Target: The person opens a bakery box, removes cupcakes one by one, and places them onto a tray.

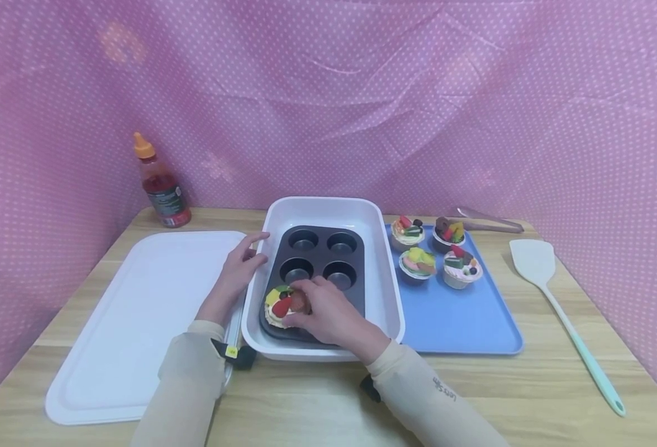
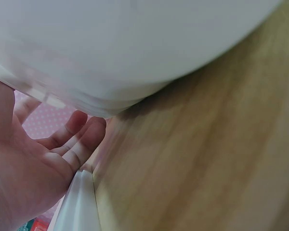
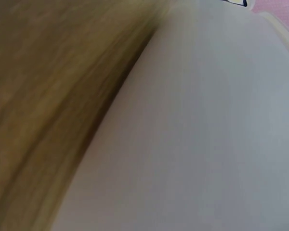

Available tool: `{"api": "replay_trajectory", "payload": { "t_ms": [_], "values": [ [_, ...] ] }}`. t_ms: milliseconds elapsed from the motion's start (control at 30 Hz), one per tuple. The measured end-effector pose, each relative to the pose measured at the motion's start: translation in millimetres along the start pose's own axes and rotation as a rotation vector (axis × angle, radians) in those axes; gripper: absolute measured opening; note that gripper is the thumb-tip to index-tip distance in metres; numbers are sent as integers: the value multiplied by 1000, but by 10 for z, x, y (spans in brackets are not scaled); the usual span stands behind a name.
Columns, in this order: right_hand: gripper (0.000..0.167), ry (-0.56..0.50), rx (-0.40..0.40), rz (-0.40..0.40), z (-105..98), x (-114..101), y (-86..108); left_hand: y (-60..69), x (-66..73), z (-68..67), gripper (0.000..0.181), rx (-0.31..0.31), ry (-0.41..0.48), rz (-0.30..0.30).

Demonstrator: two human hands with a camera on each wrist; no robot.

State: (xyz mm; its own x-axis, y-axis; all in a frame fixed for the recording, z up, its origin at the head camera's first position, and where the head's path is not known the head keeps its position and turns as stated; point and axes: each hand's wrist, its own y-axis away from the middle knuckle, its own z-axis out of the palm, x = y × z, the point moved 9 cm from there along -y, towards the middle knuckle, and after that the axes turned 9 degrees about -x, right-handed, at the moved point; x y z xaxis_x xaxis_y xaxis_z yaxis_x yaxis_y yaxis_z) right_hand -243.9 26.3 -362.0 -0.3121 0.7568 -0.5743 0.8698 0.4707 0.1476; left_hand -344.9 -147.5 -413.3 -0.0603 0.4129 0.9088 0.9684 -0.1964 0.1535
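In the head view my right hand point(image 1: 331, 310) pinches a cupcake point(image 1: 279, 308) with yellow, red and brown toppings. It is at the near left of the dark muffin pan point(image 1: 318, 256). Whether it sits fully in a cup cannot be told; the hand hides the near right cup. The pan lies inside a white tub point(image 1: 392, 292). My left hand point(image 1: 238, 273) rests at the tub's left rim, thumb and index finger reaching onto it. Its other fingers point(image 2: 89, 139) bend loosely beside the outer wall in the left wrist view. No hand shows in the right wrist view, only the tub wall point(image 3: 192, 125).
A blue tray point(image 1: 457, 323) on the right bears several cupcakes point(image 1: 418, 264), with tongs point(image 1: 490, 221) behind. Further right lies a spatula point(image 1: 563, 316). On the left are a white board point(image 1: 133, 335) and, behind it, a sauce bottle point(image 1: 163, 186). Pink cloth surrounds the wooden table.
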Motion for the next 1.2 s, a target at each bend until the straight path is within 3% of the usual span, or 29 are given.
{"api": "replay_trajectory", "payload": {
  "t_ms": [800, 1200],
  "values": [
    [58, 60, 14, -1, 8, -17, -13, -3, -16, -3, 54, -9, 24, -10],
    [54, 39, 21, 8, 17, -2, -8, -8, -16, -5, 54, -3, 14, -1]
  ]
}}
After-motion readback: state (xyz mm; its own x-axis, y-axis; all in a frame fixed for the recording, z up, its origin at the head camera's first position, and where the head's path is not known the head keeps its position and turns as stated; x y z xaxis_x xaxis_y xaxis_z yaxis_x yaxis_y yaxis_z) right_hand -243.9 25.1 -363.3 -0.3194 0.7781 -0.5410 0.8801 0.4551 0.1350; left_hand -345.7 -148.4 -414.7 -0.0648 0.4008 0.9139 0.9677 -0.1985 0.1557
